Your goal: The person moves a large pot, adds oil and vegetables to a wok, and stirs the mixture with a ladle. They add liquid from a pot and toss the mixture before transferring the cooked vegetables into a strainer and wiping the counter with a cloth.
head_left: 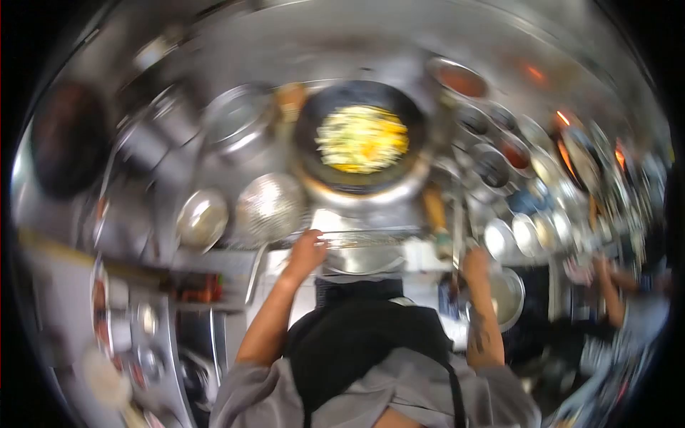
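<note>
A dark wok (307, 146) sits on the stove with yellow egg and pale shreds (362, 140) spread over its bottom. My left hand (308, 251) is at the front edge of the stove, below the wok, its fingers curled together; what lies in them cannot be made out. Between that hand and the pots on the left rests a round perforated strainer (271, 207), its handle pointing toward me. My right hand (475, 264) is closed at the lower end of a long-handled metal utensil (457, 228), right of the wok. Motion blurs both hands.
Seasoning containers (492, 164) and several white bowls (524, 234) crowd the right side. A metal bowl (203, 220) and a lidded pot (239, 114) stand at left. Below my right forearm is a round pan (506, 299). Another person's arm (610, 292) shows at far right.
</note>
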Tool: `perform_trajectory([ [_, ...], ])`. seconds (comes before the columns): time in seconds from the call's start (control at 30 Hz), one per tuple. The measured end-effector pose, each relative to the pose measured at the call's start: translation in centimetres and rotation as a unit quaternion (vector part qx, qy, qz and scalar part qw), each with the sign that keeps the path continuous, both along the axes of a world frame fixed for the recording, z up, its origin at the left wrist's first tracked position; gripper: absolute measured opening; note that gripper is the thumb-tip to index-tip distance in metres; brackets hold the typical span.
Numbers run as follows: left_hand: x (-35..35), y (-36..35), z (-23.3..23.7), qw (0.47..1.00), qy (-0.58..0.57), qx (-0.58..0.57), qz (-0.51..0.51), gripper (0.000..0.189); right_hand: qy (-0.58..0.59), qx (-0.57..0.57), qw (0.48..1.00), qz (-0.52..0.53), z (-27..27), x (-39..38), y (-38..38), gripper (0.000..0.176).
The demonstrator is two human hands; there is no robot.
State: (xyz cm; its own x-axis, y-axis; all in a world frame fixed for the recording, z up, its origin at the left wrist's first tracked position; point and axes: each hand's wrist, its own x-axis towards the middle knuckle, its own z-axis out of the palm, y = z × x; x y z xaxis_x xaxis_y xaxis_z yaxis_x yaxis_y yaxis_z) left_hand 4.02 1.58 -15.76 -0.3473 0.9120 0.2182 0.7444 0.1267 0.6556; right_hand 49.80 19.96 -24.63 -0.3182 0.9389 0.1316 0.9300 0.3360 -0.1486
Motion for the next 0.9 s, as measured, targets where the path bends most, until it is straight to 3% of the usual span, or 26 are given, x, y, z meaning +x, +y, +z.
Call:
perform_trajectory([
  [0.03,0.2,-0.3,0.8,0.999,-0.034,0.004,0.013,0.024,-0.001,-0.102,0.994,-0.034,3.1,-0.6,-0.8,0.03],
  [0.07,0.5,-0.8,2.0,0.997,-0.067,0.031,0.001,0.023,-0.02,-0.048,0.998,0.026,0.1,1.5,-0.4,0.026],
  [0.1,0.6,-1.0,1.3,0.999,-0.03,0.028,0.03,0.025,-0.055,-0.046,0.996,0.048,-1.2,2.7,0.1,0.024],
  [0.13,0.9,-1.5,2.5,0.999,-0.017,0.011,0.032,0.025,-0.014,-0.106,0.994,0.037,0.2,2.1,0.2,0.025],
  [0.17,0.7,-1.7,0.5,0.999,-0.006,0.019,0.039,0.024,-0.028,-0.109,0.993,0.022,-1.2,3.0,0.7,0.024],
  [0.23,1.2,-2.7,2.0,0.998,-0.005,0.033,0.047,0.022,0.076,-0.082,0.994,-0.014,-1.9,4.0,0.7,0.026],
  [0.3,1.9,-3.6,1.9,0.994,-0.015,0.062,0.084,0.021,0.028,-0.172,0.982,-0.072,0.1,4.9,1.3,0.044],
  [0.37,2.1,-5.1,2.4,0.993,-0.041,0.046,0.102,0.021,0.132,-0.07,0.989,0.015,-7.4,10.7,4.2,0.048],
  [0.43,2.0,-6.6,2.3,0.988,-0.047,0.061,0.133,0.02,0.31,-0.145,0.939,0.033,-4.8,9.8,3.0,0.047],
  [0.53,1.3,-8.0,2.2,0.984,-0.026,0.092,0.15,0.022,0.331,-0.255,0.901,-0.121,3.2,5.5,-1.7,0.046],
  [0.63,-0.8,-10.3,2.6,0.978,-0.064,0.066,0.186,0.024,0.282,-0.008,0.959,0.021,-0.2,6.5,0.0,0.044],
  [0.67,-1.2,-11.1,3.4,0.976,-0.058,0.066,0.2,0.026,0.331,-0.057,0.942,-0.01,0.9,5.4,-0.5,0.042],
  [0.73,-2.8,-12.6,3.6,0.971,-0.066,0.086,0.212,0.026,0.42,-0.156,0.891,-0.07,9.2,-1.5,-4.4,0.039],
  [0.87,-6.8,-16.6,4.0,0.964,-0.072,0.092,0.237,0.027,0.45,-0.127,0.884,0.029,13.6,-10.1,-6.2,0.04],
  [0.9,-8.1,-17.7,3.9,0.962,-0.066,0.105,0.243,0.027,0.489,-0.18,0.852,0.049,13.9,-12.6,-6.8,0.039],
])
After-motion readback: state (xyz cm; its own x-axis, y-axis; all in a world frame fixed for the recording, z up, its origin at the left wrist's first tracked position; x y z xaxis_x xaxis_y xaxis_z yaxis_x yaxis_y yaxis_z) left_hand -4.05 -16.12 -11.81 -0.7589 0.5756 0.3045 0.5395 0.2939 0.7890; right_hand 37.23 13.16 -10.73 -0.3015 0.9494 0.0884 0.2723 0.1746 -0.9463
